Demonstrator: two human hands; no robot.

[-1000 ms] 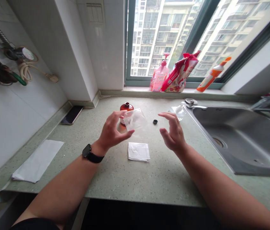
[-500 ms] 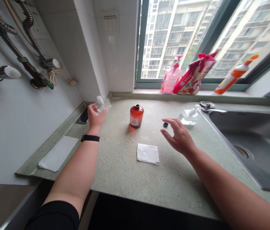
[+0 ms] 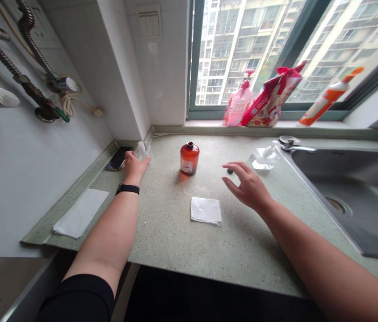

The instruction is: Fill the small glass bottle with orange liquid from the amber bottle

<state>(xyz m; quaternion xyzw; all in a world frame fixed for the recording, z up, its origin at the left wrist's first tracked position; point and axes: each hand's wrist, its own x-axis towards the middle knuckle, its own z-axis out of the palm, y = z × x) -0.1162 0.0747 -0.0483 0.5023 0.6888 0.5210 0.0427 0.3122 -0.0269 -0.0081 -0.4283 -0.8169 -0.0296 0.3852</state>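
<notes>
At the back left of the counter, my left hand (image 3: 136, 166) is closed around a clear pump bottle (image 3: 142, 150) with a whitish pump top; my fingers hide part of it. My right hand (image 3: 247, 185) hovers over the counter with fingers apart and nothing in them. Just behind its fingertips lies a small black cap (image 3: 230, 171), partly covered by the hand. An amber bottle (image 3: 189, 158) with a white label stands uncapped between the hands. Beyond my right hand is a second clear pump bottle (image 3: 263, 158). A folded white tissue (image 3: 205, 210) lies in front of the amber bottle.
A dark phone (image 3: 117, 158) and a folded white paper (image 3: 81, 212) lie along the left wall. The steel sink (image 3: 359, 201) takes up the right side. On the windowsill stand a pink pump bottle (image 3: 238, 105), a red bag (image 3: 272, 100) and an orange-white bottle (image 3: 326, 102).
My left hand has lowered the clear pump bottle toward the counter beside the phone. My right hand keeps nearly the same place and shape. The view has shifted slightly.
</notes>
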